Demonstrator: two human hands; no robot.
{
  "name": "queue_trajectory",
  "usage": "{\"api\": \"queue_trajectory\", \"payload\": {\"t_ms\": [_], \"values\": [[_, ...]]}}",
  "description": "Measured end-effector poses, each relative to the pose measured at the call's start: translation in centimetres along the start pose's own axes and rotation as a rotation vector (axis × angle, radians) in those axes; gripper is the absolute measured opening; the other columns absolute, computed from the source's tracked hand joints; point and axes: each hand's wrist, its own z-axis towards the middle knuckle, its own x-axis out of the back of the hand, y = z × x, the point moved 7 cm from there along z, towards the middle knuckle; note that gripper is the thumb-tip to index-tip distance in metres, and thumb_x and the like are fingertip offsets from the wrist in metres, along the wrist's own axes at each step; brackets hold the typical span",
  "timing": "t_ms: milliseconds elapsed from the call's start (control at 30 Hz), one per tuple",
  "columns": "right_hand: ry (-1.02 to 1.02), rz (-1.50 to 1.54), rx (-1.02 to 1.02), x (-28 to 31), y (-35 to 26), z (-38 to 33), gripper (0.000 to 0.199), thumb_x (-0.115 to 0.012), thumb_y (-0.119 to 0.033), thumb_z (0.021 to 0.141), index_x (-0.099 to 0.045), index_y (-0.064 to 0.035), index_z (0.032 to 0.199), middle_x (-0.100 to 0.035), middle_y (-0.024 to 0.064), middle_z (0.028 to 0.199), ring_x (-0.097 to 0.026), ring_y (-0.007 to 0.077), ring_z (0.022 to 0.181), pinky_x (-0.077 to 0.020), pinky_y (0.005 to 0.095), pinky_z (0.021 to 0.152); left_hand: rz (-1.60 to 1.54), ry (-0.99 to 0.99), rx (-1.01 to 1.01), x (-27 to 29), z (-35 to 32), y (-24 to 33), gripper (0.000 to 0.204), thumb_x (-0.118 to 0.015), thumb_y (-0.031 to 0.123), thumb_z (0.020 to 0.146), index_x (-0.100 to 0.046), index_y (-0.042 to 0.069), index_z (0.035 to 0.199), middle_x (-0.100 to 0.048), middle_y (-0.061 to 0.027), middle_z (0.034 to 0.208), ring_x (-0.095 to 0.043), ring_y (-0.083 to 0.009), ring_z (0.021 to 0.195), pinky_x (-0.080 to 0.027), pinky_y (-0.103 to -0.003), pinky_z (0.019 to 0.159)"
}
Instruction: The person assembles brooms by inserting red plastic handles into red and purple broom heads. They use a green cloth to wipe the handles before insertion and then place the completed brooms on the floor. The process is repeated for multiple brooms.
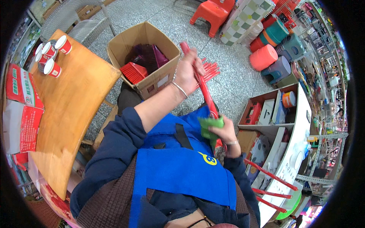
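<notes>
My left hand (189, 70) is closed round the upper part of a red pole (205, 91) that slants down in front of me. Lower on it, my right hand (225, 131) grips a green cloth (211, 127) that lies against the pole's lower part; this hand is slightly blurred. Several thin red rods (211, 69) fan out just beyond my left hand, and what they join is hidden. More red rods (270, 174) stick out to the right of my right sleeve. Left of my left hand, an open cardboard box (161, 79) holds red (134, 72) and purple (159, 57) ribbed plastic pieces.
A wooden table (83, 83) curves along the left, with paper cups (52, 68) and a red-white carton (28, 121). White shelving (300, 114) stands close on my right. Farther off are a red stool (213, 15) and several coloured plastic buckets (263, 57).
</notes>
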Motion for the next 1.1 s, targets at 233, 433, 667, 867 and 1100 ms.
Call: {"api": "queue_trajectory", "payload": {"t_ms": [233, 433, 667, 867, 1100], "values": [[0.133, -0.127, 0.157, -3.2, -4.0, 2.0, 0.03, -0.072, -0.014, 0.072, -0.059, -0.0032, 0.096, -0.063, 0.0089, 0.077, -0.06, 0.0138, 0.073, -0.0485, 0.0308, 0.067, 0.367, -0.135, 0.058, -1.3, -3.5, -1.8, 0.033, -0.053, 0.024, 0.089, -0.044, 0.011, 0.061, -0.043, -0.0025, 0.049, -0.042, -0.0147, 0.044, -0.038, -0.03, 0.047], [0.272, -0.086, 0.034, -0.6, -2.2, 0.5, 0.029, -0.073, -0.012, 0.073, -0.06, -0.0027, 0.097, -0.064, 0.0053, 0.08, -0.059, 0.0102, 0.075, -0.0489, 0.0283, 0.068, -0.059, -0.162, -0.228, -0.1, 1.4, 13.7, 0.031, -0.055, 0.036, 0.086, -0.04, 0.015, 0.068, -0.033, 0.003, 0.049, -0.035, -0.0123, 0.04, -0.032, -0.029, 0.039], [0.627, 0.16, 0.237, 7.7, -6.8, -2.4, 0.025, -0.07, -0.003, 0.077, -0.059, 0.0004, 0.1, -0.063, 0.0045, 0.091, -0.058, 0.0092, 0.079, -0.0482, 0.0234, 0.07, 1.15, 0.053, -0.391, 11.3, -0.9, 11.1, 0.019, -0.055, 0.02, 0.087, -0.054, 0.006, 0.074, -0.051, 0.0003, 0.063, -0.046, -0.0089, 0.05, -0.04, -0.026, 0.048], [0.845, 0.129, 0.29, 9.6, -6.9, -5.1, 0.031, -0.068, -0.001, 0.078, -0.056, 0.0029, 0.106, -0.062, 0.0057, 0.096, -0.057, 0.0109, 0.086, -0.0463, 0.0238, 0.077, 2.042, 0.145, -0.099, 21.5, -0.3, 5.4, 0.044, -0.066, 0.027, 0.073, -0.055, 0.003, 0.108, -0.059, -0.0158, 0.099, -0.058, -0.0267, 0.093, -0.047, -0.037, 0.084], [0.892, 0.109, 0.183, 9.5, -3.1, -5.0, 0.03, -0.065, -0.001, 0.079, -0.055, 0.0029, 0.106, -0.06, 0.0067, 0.101, -0.055, 0.0129, 0.092, -0.0428, 0.0279, 0.085, 2.229, 0.248, -0.17, 24.6, 6.8, 3.3, 0.062, -0.066, 0.028, 0.072, -0.04, 0.01, 0.125, -0.044, -0.0154, 0.124, -0.044, -0.0346, 0.115, -0.037, -0.049, 0.094]]}}
